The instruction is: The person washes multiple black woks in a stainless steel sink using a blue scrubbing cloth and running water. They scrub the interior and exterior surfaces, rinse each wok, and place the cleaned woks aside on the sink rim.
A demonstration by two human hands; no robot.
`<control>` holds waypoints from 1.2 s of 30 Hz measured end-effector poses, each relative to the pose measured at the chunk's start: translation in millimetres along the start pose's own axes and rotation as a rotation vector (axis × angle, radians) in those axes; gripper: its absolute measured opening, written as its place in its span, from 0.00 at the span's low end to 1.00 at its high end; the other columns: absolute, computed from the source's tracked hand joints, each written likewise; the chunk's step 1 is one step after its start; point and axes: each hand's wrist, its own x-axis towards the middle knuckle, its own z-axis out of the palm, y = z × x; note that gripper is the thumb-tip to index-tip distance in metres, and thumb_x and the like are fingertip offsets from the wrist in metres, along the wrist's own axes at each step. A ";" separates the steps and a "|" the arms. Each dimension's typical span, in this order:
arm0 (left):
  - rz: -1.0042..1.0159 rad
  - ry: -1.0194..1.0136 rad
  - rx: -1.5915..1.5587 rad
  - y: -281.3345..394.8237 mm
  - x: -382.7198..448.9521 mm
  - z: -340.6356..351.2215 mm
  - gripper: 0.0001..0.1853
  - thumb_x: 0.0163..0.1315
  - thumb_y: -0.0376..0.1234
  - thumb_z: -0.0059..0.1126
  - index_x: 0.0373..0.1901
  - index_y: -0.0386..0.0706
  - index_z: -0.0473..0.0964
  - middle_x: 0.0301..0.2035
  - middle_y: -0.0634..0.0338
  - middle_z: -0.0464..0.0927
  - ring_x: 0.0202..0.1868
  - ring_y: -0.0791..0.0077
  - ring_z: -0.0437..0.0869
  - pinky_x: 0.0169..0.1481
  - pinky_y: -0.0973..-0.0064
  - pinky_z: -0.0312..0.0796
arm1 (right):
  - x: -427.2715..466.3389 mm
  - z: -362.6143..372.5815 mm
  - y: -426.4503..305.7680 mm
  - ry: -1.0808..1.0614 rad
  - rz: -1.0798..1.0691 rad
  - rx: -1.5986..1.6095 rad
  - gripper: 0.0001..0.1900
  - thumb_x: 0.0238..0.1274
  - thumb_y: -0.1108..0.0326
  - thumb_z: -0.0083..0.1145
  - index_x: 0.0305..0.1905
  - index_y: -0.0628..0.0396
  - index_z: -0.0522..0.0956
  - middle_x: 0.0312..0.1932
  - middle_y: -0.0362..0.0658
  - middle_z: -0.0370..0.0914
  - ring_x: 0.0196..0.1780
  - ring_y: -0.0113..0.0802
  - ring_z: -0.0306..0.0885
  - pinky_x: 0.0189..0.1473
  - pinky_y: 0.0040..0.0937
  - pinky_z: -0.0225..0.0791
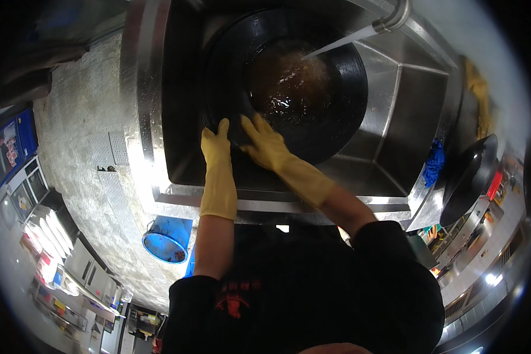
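A large black wok (pixel 354 88) lies in a deep stainless steel sink (pixel 420 128), with brownish water pooled in its middle. Water streams into it from a metal faucet (pixel 387 23) at the upper right. Both hands wear yellow rubber gloves. My left hand (pixel 217 144) is at the wok's near left rim, thumb and fingers around the edge. My right hand (pixel 265 141) lies spread against the wok's near inner wall, just right of the left one; whether anything is under its palm cannot be seen.
On the floor left of my body stands a blue bucket (pixel 166 245) with some residue inside. A blue cloth (pixel 434 163) hangs at the sink's right edge, beside another black wok (pixel 469 181). Perforated drain covers (pixel 118 148) are in the floor at left.
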 end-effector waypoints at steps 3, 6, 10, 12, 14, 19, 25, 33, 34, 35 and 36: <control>0.042 0.056 0.035 -1.6 2.4 0.1 0.31 0.76 0.51 0.75 0.52 0.28 0.77 0.36 0.53 0.82 0.31 0.72 0.81 0.37 0.70 0.76 | 86.2 -27.0 10.2 0.407 0.085 -0.561 0.44 0.81 0.53 0.64 0.92 0.47 0.55 0.87 0.69 0.64 0.87 0.64 0.66 0.82 0.65 0.68; -0.024 0.064 -0.017 -2.9 -0.4 3.1 0.44 0.75 0.51 0.77 0.73 0.21 0.73 0.45 0.48 0.87 0.39 0.67 0.86 0.48 0.67 0.82 | 118.1 -117.9 83.2 0.508 0.278 -0.695 0.37 0.82 0.54 0.61 0.88 0.50 0.64 0.82 0.63 0.70 0.84 0.60 0.70 0.82 0.61 0.66; -0.036 0.050 0.031 -1.8 -2.7 4.9 0.49 0.77 0.56 0.74 0.80 0.24 0.67 0.45 0.47 0.89 0.34 0.68 0.89 0.44 0.69 0.84 | 32.4 -187.7 166.2 1.095 0.170 -0.528 0.29 0.84 0.56 0.56 0.81 0.54 0.74 0.75 0.56 0.79 0.79 0.55 0.75 0.82 0.55 0.65; -0.018 0.065 0.055 -4.1 -0.1 6.0 0.52 0.77 0.58 0.72 0.82 0.23 0.65 0.47 0.44 0.89 0.37 0.64 0.92 0.48 0.67 0.86 | -10.5 -176.9 170.4 0.478 0.563 -0.438 0.36 0.87 0.46 0.56 0.88 0.49 0.66 0.80 0.62 0.73 0.81 0.57 0.74 0.81 0.55 0.69; 0.019 0.082 0.122 -8.3 6.1 8.1 0.52 0.77 0.60 0.70 0.81 0.23 0.67 0.50 0.41 0.90 0.42 0.60 0.94 0.52 0.64 0.87 | -43.3 -133.6 148.2 0.425 0.477 -0.981 0.40 0.87 0.42 0.57 0.91 0.47 0.61 0.89 0.65 0.61 0.87 0.65 0.66 0.84 0.59 0.69; 0.143 0.169 0.126 -25.2 21.6 13.5 0.47 0.77 0.62 0.68 0.71 0.23 0.75 0.48 0.41 0.91 0.41 0.55 0.94 0.52 0.61 0.86 | -22.8 -21.3 28.9 0.037 0.173 -0.397 0.42 0.82 0.58 0.66 0.91 0.20 0.59 0.96 0.63 0.43 0.93 0.78 0.48 0.87 0.68 0.62; 0.043 0.025 0.042 -26.2 21.3 5.3 0.37 0.78 0.55 0.72 0.61 0.25 0.78 0.35 0.52 0.88 0.30 0.68 0.86 0.40 0.66 0.80 | 106.6 -97.0 -5.8 0.209 0.336 -0.174 0.37 0.83 0.66 0.60 0.90 0.31 0.62 0.95 0.58 0.44 0.96 0.68 0.43 0.88 0.76 0.56; -0.053 0.000 0.098 -11.8 13.7 5.9 0.49 0.77 0.56 0.73 0.79 0.22 0.68 0.39 0.50 0.89 0.26 0.72 0.86 0.33 0.73 0.81 | -15.9 -163.5 147.2 0.364 0.498 -0.962 0.38 0.79 0.57 0.66 0.89 0.24 0.66 0.97 0.51 0.45 0.95 0.75 0.39 0.90 0.78 0.44; -0.010 0.013 0.132 -12.4 13.8 5.9 0.53 0.77 0.58 0.71 0.83 0.22 0.64 0.40 0.49 0.90 0.28 0.70 0.89 0.36 0.71 0.84 | -37.6 -142.3 141.5 0.267 0.482 -0.850 0.38 0.79 0.60 0.65 0.89 0.23 0.67 0.97 0.52 0.45 0.95 0.75 0.40 0.90 0.78 0.44; 0.010 0.009 0.133 -13.4 14.6 5.2 0.51 0.78 0.58 0.70 0.80 0.21 0.66 0.39 0.48 0.89 0.28 0.68 0.89 0.36 0.70 0.84 | -47.4 -116.8 127.7 0.088 0.489 -0.811 0.38 0.79 0.61 0.65 0.88 0.22 0.67 0.97 0.52 0.46 0.95 0.75 0.41 0.89 0.77 0.47; -0.007 0.011 0.132 -14.8 14.9 5.2 0.50 0.78 0.59 0.69 0.78 0.21 0.69 0.37 0.48 0.89 0.27 0.67 0.89 0.36 0.69 0.84 | -51.3 -92.1 109.0 -0.020 0.449 -0.778 0.38 0.79 0.62 0.65 0.88 0.21 0.67 0.96 0.52 0.47 0.94 0.75 0.42 0.89 0.76 0.50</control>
